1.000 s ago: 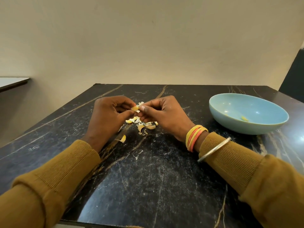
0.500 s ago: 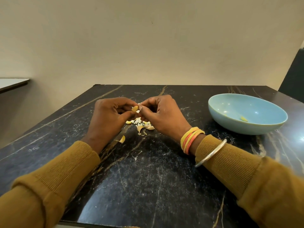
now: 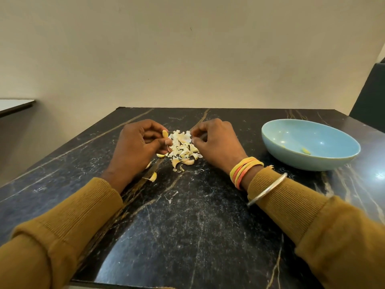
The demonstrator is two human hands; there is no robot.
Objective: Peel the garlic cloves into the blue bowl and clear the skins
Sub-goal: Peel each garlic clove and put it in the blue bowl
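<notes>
- Pale yellow and glossy, the garlic clove (image 3: 165, 134) is sitting in your left hand (image 3: 136, 147), with thumb and fingertips clamping on it just above the left edge of the heap.
- The clove is standing roughly upright in that pinch, its long axis running up and away from you, and its upper end is poking clear of your fingers on the side facing your other hand.
- Your right hand (image 3: 216, 142) is hanging over the far side of the heap, fingers curling in and thumb meeting forefinger. I cannot tell whether a flake of skin is being nipped there.
- The pile of skins (image 3: 183, 149) is lying between your two hands on the black marble table (image 3: 187, 226).
- The blue bowl (image 3: 302, 163) is waiting well off to the right, beyond your right wrist, so your right hand is the nearer one to it while the clove is riding in the farther hand.
- Judging by that, you are looking at either a hand-over across the heap or a long left-hand reach past your right arm.
- One peeled clove (image 3: 305, 150) is already resting in the bowl.
- Two loose cloves (image 3: 153, 176) are lying on the table beside your left hand. I cannot say whether they are peeled.
</notes>
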